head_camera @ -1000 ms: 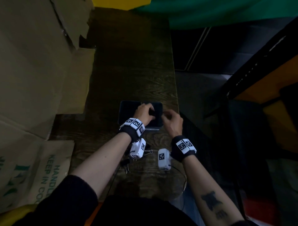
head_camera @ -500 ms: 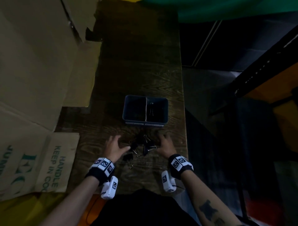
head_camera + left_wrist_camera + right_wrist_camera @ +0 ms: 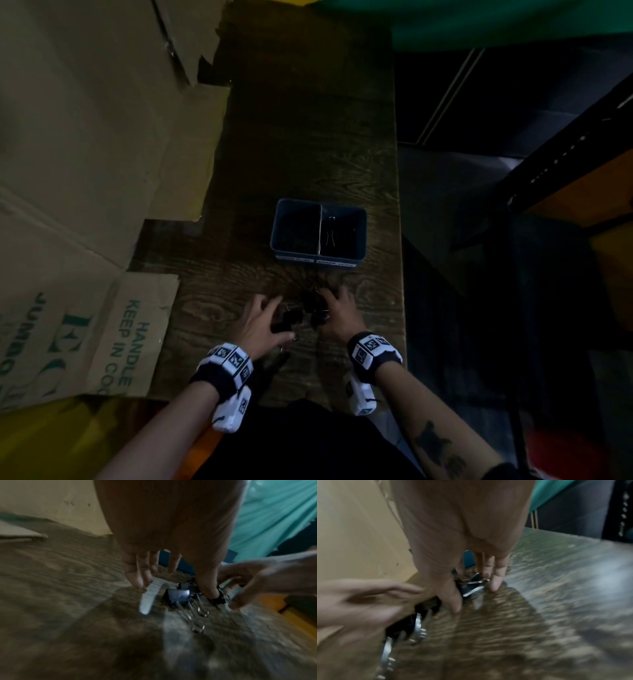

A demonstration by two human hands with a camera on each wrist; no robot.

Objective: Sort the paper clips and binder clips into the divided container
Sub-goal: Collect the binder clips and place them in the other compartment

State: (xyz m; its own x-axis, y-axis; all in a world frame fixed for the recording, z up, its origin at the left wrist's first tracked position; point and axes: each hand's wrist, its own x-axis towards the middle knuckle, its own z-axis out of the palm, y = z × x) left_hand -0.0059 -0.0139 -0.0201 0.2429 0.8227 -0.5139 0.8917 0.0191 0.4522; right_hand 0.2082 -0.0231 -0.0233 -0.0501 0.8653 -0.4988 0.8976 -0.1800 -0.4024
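Black binder clips point(image 3: 310, 310) lie heaped on the wooden bench point(image 3: 301, 144) between my hands. My left hand point(image 3: 258, 322) has a released grip, fingers spread, thumb pressing one clip. My right hand point(image 3: 339, 313) is likewise loose-fingered beside the heap. Beyond, the blue divided container point(image 3: 318, 231) holds a binder clip in its right compartment.

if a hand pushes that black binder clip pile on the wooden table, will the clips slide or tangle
The black binder clips with wire handles look stiff and small, so they would probably slide on the wooden table. Their wire loops overlap in the left wrist view, so some may snag and drag together. They seem unlikely to roll.
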